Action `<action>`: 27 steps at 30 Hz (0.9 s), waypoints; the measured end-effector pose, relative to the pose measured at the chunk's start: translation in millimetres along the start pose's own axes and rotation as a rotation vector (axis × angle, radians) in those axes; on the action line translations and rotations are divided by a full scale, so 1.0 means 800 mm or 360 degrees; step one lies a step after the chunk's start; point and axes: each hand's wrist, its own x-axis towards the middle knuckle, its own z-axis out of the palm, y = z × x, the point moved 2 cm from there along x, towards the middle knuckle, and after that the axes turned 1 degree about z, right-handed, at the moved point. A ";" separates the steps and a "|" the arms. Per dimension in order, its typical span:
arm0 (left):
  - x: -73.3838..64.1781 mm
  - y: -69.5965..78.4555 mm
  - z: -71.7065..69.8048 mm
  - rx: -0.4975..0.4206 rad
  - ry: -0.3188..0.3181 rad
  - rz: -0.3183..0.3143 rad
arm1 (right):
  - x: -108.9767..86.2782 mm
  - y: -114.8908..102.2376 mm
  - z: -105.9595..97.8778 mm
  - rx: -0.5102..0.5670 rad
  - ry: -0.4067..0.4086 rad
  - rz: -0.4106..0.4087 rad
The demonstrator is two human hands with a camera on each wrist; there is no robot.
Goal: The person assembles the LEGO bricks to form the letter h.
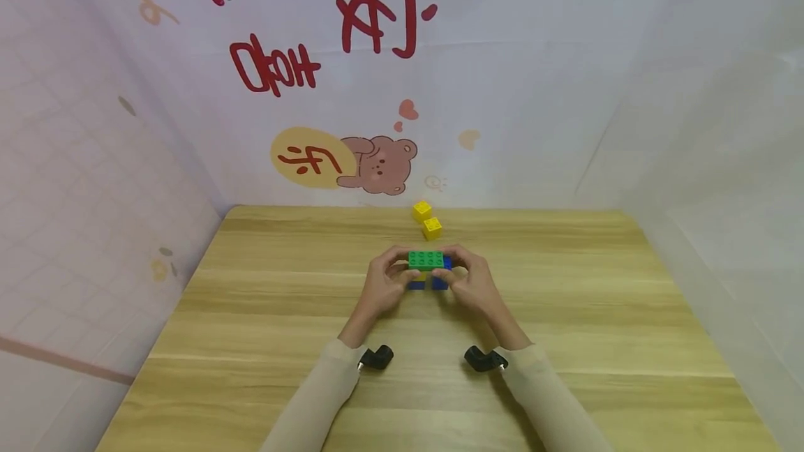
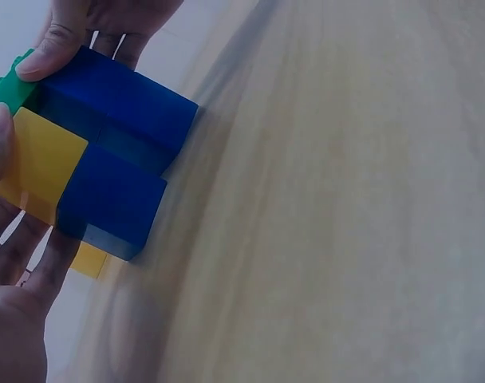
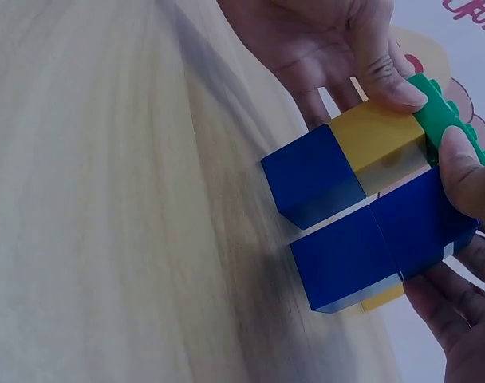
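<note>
Both hands hold a small structure of toy building bricks near the middle of the table. A green studded brick [image 1: 426, 257] lies across its top, bridging two columns. The left column has a yellow brick [image 3: 378, 136] over a blue brick [image 3: 314, 175]. On the right, an upper blue brick [image 3: 424, 219] sits over a lower blue brick [image 3: 346, 259], with a narrow gap between the columns. My left hand [image 1: 384, 283] grips the left side, thumb in front by the yellow brick and fingers behind. My right hand [image 1: 472, 286] grips the right side, its thumb against the green and upper blue bricks.
Two yellow bricks, one [image 1: 422, 211] near the table's back edge and one [image 1: 432, 228] just in front, stand beyond the structure. A white printed cloth [image 1: 515, 103] rises behind the wooden table [image 1: 283, 340]. Black wrist mounts [image 1: 377, 357] stick out at both cuffs.
</note>
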 end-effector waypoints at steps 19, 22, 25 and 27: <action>-0.017 0.001 -0.021 -0.0045 -0.0019 0.0054 | -0.009 -0.020 0.003 -0.0040 -0.0213 -0.0007; -0.017 0.000 -0.022 -0.0059 -0.0021 0.0060 | -0.004 -0.022 -0.005 -0.0030 -0.0216 -0.0045; -0.017 -0.002 -0.022 -0.0068 -0.0015 0.0043 | 0.002 -0.023 -0.013 -0.0036 -0.0211 -0.0071; -0.016 -0.003 -0.021 -0.0079 -0.0008 0.0037 | 0.006 -0.024 -0.019 -0.0039 -0.0203 -0.0080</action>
